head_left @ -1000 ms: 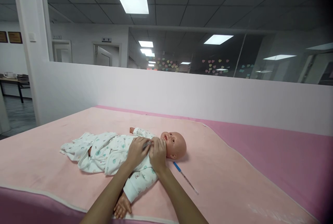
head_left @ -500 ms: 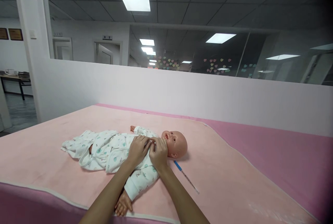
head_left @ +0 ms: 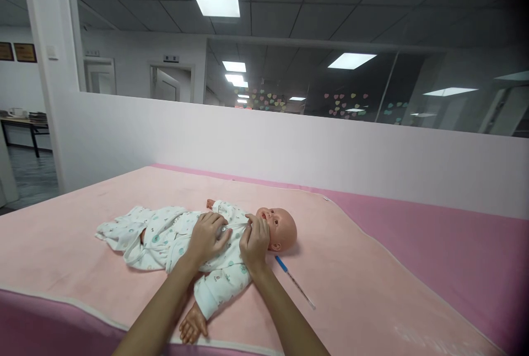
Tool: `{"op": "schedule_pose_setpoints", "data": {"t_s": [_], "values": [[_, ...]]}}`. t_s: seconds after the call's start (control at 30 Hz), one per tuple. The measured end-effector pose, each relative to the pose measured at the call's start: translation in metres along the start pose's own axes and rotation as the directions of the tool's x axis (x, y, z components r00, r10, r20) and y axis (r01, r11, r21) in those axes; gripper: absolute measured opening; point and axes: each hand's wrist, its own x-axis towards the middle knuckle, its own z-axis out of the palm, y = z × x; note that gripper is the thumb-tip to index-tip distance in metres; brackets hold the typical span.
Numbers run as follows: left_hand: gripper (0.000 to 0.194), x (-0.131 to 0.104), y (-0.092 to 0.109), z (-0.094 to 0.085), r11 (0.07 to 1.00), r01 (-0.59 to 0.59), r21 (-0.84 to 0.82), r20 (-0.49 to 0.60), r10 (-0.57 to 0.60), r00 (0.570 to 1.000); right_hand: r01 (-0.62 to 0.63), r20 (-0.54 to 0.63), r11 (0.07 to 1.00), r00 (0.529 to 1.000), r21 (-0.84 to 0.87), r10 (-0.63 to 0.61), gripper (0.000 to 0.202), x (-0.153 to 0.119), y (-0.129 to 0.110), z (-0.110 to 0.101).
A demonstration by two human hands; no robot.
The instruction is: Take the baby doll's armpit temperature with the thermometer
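Note:
A baby doll (head_left: 283, 229) lies on its back, head to the right, in a white patterned garment (head_left: 225, 287). My right hand (head_left: 257, 240) pinches the garment's collar beside the doll's chin. On the doll's chest rests my left hand (head_left: 209, 237), its thumb and fingers apart around a small shiny round thing on the cloth, too small to name. A thin stick with a blue end (head_left: 294, 280) lies on the mat, to the right of my right forearm.
A peach mat (head_left: 363, 290) covers a pink surface (head_left: 454, 224) under the doll. Behind it stands a low white wall (head_left: 309, 146) with glass above. At the far left is a small table (head_left: 25, 123) with things on it.
My left hand has moved left, away from the collar and down the chest, and its fingers have spread. My right hand stays near the chin, and the cloth at the collar is pulled up.

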Motion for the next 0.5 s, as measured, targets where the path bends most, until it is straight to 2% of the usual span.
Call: {"op": "schedule_pose_setpoints", "data": {"t_s": [0.2,0.5], "values": [[0.010,-0.0060,-0.0036,-0.0070,0.997,0.060,-0.047,0.004,-0.060,0.998,-0.025,0.017,1.000,1.000,0.001,0.025,0.026,-0.0009,-0.0004,0.0015],[0.016,-0.0078,-0.0054,-0.0026,0.996,0.081,-0.029,-0.032,-0.082,0.996,-0.026,0.027,1.000,0.999,0.003,0.026,0.024,-0.0019,0.0004,0.0030]]}}
